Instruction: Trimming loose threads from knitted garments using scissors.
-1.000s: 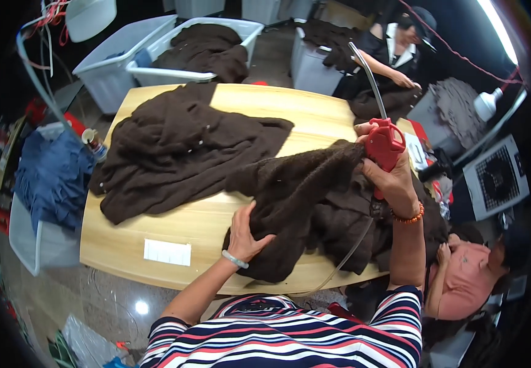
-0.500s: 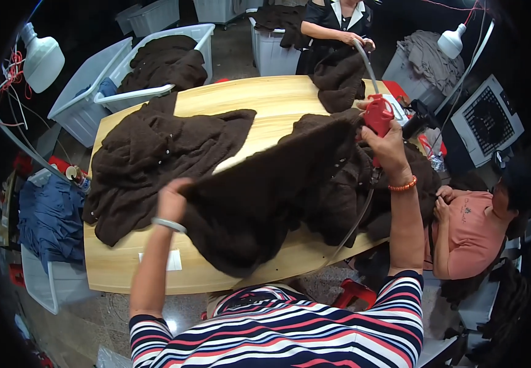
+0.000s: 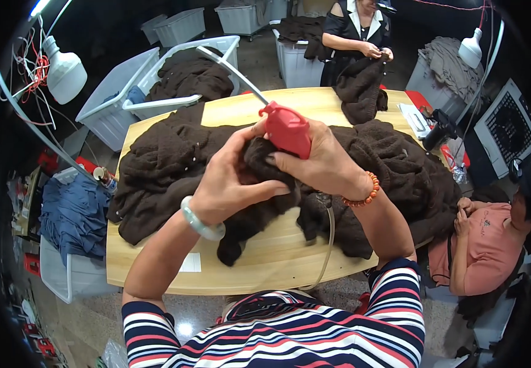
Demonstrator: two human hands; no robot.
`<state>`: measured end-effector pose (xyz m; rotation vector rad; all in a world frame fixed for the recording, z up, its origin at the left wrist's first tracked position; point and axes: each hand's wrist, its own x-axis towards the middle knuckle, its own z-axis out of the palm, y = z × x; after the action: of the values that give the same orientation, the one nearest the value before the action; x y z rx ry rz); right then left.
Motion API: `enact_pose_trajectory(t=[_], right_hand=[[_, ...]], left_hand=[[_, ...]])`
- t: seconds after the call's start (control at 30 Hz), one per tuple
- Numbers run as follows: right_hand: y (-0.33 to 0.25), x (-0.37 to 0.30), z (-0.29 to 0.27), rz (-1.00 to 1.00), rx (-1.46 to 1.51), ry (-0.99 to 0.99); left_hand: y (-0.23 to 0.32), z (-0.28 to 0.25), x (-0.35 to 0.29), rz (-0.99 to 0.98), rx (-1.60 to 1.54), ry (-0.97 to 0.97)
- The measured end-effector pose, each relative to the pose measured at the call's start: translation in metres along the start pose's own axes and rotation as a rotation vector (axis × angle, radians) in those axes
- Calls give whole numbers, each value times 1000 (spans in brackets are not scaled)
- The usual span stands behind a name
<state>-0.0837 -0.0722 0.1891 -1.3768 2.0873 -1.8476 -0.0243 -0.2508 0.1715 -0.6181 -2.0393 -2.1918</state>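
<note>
My right hand (image 3: 329, 159) grips a red air gun (image 3: 287, 130) with a long grey tube pointing away to the upper left. A hose (image 3: 328, 242) hangs below that hand, down past the table's near edge. My left hand (image 3: 223, 187) is curled around a bunched part of a dark brown knitted garment (image 3: 259, 161), raised above the table. My right thumb also presses on this bunch. The rest of the garment hangs beneath my hands. More brown knitwear (image 3: 161, 153) lies to the left, and another heap (image 3: 394, 150) lies to the right.
The wooden table (image 3: 284, 264) carries a white paper (image 3: 191, 262). Across it, a person (image 3: 357, 43) handles brown knitwear; another in pink (image 3: 489, 242) sits right. Bins (image 3: 115, 101) stand at the back left, blue cloth (image 3: 75, 211) at the left. Lamps (image 3: 64, 70) hang on both sides.
My hands have come together over the middle of the table. The stretched garment is now bunched between them. The air gun has swung left, and its tube points to the upper left.
</note>
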Motion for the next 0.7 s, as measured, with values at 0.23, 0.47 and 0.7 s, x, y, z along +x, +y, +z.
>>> enact_pose_trajectory(t=[0.23, 0.47, 0.7], right_hand=[[-12, -11, -24, 165, 151, 190], [167, -70, -158, 75, -180, 173], [180, -79, -80, 464, -82, -37]], left_hand=[[6, 2, 25, -95, 386, 35], [99, 57, 36, 177, -608, 10], [83, -59, -63, 296, 653, 653]])
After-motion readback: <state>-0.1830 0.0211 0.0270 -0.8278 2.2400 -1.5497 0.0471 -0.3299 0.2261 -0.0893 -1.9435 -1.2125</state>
